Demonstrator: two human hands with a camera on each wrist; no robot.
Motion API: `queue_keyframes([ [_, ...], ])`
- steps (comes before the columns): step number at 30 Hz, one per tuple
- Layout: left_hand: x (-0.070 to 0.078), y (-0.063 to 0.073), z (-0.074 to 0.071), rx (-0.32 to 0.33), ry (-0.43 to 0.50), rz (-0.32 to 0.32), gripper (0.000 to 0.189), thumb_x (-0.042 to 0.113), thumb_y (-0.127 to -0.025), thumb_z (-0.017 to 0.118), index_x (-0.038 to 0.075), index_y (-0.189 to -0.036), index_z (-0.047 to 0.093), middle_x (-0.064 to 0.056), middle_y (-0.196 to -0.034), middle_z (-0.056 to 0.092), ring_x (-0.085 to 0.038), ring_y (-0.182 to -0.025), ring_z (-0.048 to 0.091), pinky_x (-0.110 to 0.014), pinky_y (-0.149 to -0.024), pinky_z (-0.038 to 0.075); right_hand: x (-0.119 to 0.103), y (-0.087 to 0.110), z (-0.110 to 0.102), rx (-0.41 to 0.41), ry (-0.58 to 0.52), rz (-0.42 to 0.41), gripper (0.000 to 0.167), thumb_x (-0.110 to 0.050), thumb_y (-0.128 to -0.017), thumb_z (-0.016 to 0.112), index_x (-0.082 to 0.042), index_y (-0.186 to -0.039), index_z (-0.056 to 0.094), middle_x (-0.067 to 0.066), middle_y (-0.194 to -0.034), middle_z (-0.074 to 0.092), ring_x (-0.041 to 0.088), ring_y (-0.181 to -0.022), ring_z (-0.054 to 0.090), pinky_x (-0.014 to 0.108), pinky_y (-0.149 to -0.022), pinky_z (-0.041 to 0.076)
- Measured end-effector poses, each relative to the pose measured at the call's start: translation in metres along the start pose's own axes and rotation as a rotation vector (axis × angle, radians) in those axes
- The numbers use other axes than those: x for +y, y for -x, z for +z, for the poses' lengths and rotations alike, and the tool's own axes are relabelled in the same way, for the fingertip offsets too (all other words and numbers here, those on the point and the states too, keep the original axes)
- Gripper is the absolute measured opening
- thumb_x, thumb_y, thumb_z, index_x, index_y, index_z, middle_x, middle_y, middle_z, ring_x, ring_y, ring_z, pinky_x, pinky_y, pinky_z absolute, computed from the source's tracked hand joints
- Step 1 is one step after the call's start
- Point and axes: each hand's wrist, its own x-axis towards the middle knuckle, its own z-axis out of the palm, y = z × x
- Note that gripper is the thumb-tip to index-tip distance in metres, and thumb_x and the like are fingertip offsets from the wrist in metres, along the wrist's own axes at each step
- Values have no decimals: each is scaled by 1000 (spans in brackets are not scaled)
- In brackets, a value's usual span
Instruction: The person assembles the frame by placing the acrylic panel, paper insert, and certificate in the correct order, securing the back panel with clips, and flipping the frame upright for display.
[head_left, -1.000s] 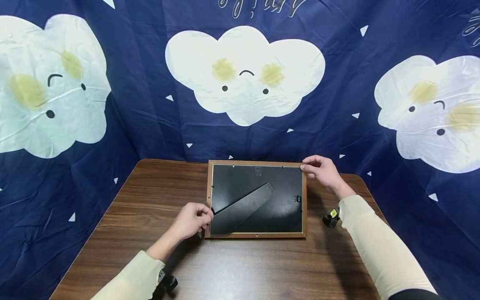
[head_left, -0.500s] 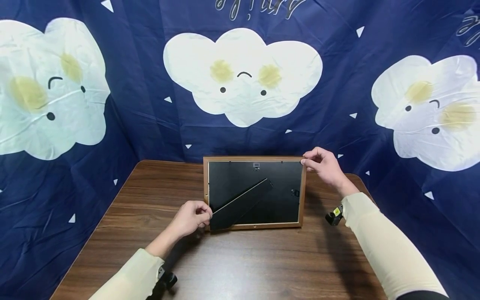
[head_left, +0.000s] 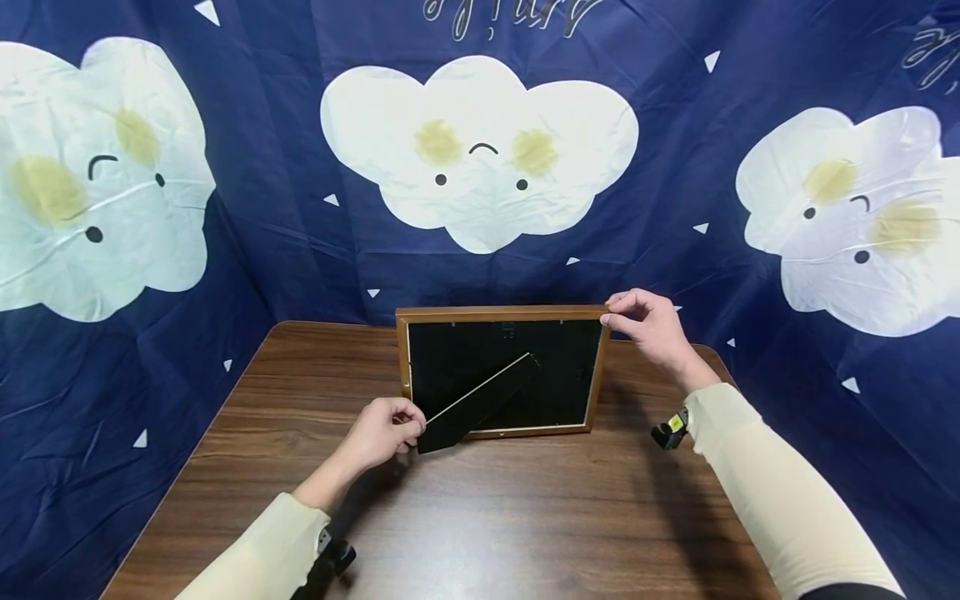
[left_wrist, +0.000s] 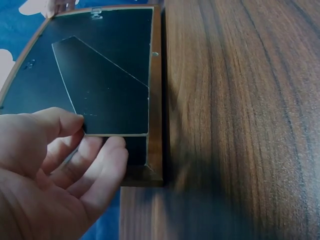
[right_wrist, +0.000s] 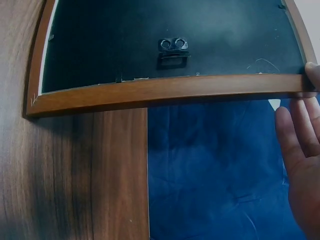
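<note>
A picture frame (head_left: 501, 314) with a brown wooden border stands tilted on the table, its black back facing me. From that back a black easel stand (head_left: 472, 408) swings out toward the lower left. My left hand (head_left: 384, 432) pinches the free end of the stand between thumb and fingers, as the left wrist view also shows. At the frame's upper right corner, my right hand (head_left: 651, 329) pinches the wooden border. In the right wrist view a small metal hanger (right_wrist: 173, 50) is fixed to the black backing. The picture side is hidden.
A brown wood-grain table (head_left: 480, 517) lies under the frame. Behind and beside it hangs a dark blue cloth (head_left: 277, 208) printed with white clouds. A small black camera (head_left: 670, 431) is worn on the right wrist, another camera (head_left: 339, 557) on the left.
The frame has tipped up from leaning well back to more upright, and its lower edge has shifted away. The stand has opened out from the backing. My right hand has risen slightly.
</note>
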Motion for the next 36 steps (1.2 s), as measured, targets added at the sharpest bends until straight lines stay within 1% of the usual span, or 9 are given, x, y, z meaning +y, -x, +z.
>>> queue_keyframes([
  [5,1,0,0,4,-50,19,8,-2,-88,69,5,-88,73,-7,-75,68,-24,-67,67,-27,-57,56,14,2,-2,2,-44,4,12,4,-86,78,9,-94,70,23,-112,67,5,-99,64,14,-80,53],
  [8,0,0,1,16,-74,26,10,-3,-86,69,7,-85,73,-6,-72,68,-24,-62,65,-23,-54,52,22,3,-3,3,-50,-5,13,3,-85,79,7,-94,70,18,-111,67,4,-96,65,15,-77,54],
  [13,-1,-1,3,33,-88,24,9,-2,-85,70,7,-84,74,-7,-71,68,-25,-57,64,-23,-51,50,24,6,-6,4,-68,-6,14,0,-84,82,5,-92,71,13,-108,68,6,-89,66,17,-69,56],
  [18,0,-1,5,74,-93,-2,9,1,-86,70,8,-85,74,-5,-67,67,-28,-59,66,-24,-50,49,24,9,-9,-4,-84,26,15,4,-83,82,8,-93,71,8,-107,68,6,-92,65,16,-71,55],
  [20,0,-1,6,89,-105,-13,7,4,-86,70,9,-85,75,-4,-66,67,-29,-60,67,-24,-50,49,20,11,-11,-17,-72,24,19,3,-83,82,8,-97,71,5,-105,70,5,-92,65,15,-73,54],
  [26,-2,0,4,103,-120,10,5,7,-88,71,7,-86,75,-4,-70,69,-29,-61,68,-25,-50,50,19,12,-21,-116,-1,70,38,-9,-86,83,-3,-121,70,-6,-102,72,7,-92,66,17,-77,55],
  [27,-2,0,4,104,-120,12,5,8,-88,71,7,-86,75,-4,-72,70,-29,-61,68,-25,-51,50,18,12,-23,-134,11,88,39,-10,-86,83,-5,-122,71,-5,-103,72,8,-92,66,18,-76,55],
  [32,-2,0,3,100,-117,13,5,8,-89,71,8,-86,75,-6,-75,71,-30,-62,68,-25,-52,51,13,7,-31,-196,74,150,37,-13,-84,85,-6,-119,74,0,-104,74,9,-89,66,20,-75,55],
  [36,-3,-1,2,87,-105,8,7,5,-89,71,10,-87,76,-6,-74,71,-31,-61,68,-25,-50,50,8,2,-37,-267,130,155,34,-15,-85,85,-6,-116,76,4,-101,75,9,-85,67,21,-74,56],
])
